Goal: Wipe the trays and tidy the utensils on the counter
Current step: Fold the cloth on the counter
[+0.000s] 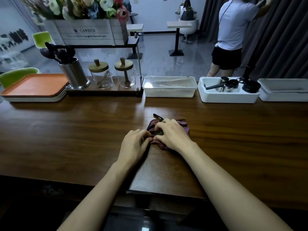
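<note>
Holding a dark pink-striped cloth (184,125) at the centre of the counter (66,130), we have both hands on it. Our left hand (135,144) pinches the cloth's 9 o'clock edge with curled fingers. Our right hand (172,135) lies on top, fingers curled into the folds, grasping it. The cloth is bunched and rests flat on the wood. Stacked orange trays (33,85) sit at 10 o'clock on the far edge, well apart from the cloth. Just beside them at 11 o'clock is a steel holder (75,75) with dark utensils (56,52) standing in it, then two glass jars (100,77) with wooden lids. A lidded white box (169,91) is at 12 o'clock. An open white bin (228,98) with metal cups is at 1 o'clock, and another white box (283,95) at 2 o'clock. A person (233,27) in a white top stands beyond the counter.
</note>
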The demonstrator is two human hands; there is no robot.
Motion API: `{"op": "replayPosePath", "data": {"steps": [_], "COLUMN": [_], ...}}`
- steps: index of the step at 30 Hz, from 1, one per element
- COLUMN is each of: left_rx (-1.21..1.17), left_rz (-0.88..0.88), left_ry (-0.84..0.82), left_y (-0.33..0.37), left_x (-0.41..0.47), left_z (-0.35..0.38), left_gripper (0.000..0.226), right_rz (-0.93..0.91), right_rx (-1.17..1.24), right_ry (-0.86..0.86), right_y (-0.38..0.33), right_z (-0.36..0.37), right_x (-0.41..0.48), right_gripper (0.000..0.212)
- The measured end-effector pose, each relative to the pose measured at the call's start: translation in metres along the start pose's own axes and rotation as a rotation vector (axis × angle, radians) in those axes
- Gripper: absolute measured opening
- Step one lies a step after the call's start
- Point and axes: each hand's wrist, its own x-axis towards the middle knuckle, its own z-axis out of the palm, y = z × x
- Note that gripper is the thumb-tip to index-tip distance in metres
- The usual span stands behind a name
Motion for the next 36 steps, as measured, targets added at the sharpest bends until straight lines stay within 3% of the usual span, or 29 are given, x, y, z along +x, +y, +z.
{"op": "replayPosePath", "data": {"steps": [3,7,9,12,14,21,25,32,36], "left_rx": [0.01,-0.005,0.011,0.018,0.012,0.069,0.102,-0.06,-0.267], "left_rz": [0.011,-0.008,0.006,-0.001,-0.013,0.01,0.012,-0.248,-0.338], "left_ry": [-0.023,-0.023,-0.018,0.003,0.019,-0.002,0.025,0.257,0.32], "left_y": [-0.001,-0.005,-0.007,-0.008,-0.007,-0.007,-0.01,-0.011,-0.021], "left_x": [0.002,0.002,0.0,0.001,-0.001,-0.007,-0.008,0.051,0.067], "left_z": [0.001,0.002,0.003,0.003,0.004,0.0,-0.005,-0.05,-0.074], "left_gripper": [0.006,0.012,0.012,0.01,0.008,0.014,0.009,0.012,0.013], "right_rz": [0.074,0.404,0.513,0.66,0.726,0.745,0.775,0.636,0.629], "right_rx": [0.111,0.475,0.547,0.515,0.4,0.117,0.059,0.782,0.918], "right_ry": [0.148,0.351,0.415,0.399,0.294,0.015,0.147,0.562,0.669], "right_y": [0.007,0.038,0.06,0.086,0.094,0.098,0.104,0.111,0.12], "right_z": [-0.001,-0.027,-0.037,-0.043,-0.046,-0.068,-0.072,-0.104,-0.119], "right_x": [0.0,-0.016,-0.033,-0.063,-0.081,-0.123,-0.13,-0.099,-0.093], "right_gripper": [0.013,0.01,0.013,0.025,0.032,0.038,0.036,0.021,0.021]}}
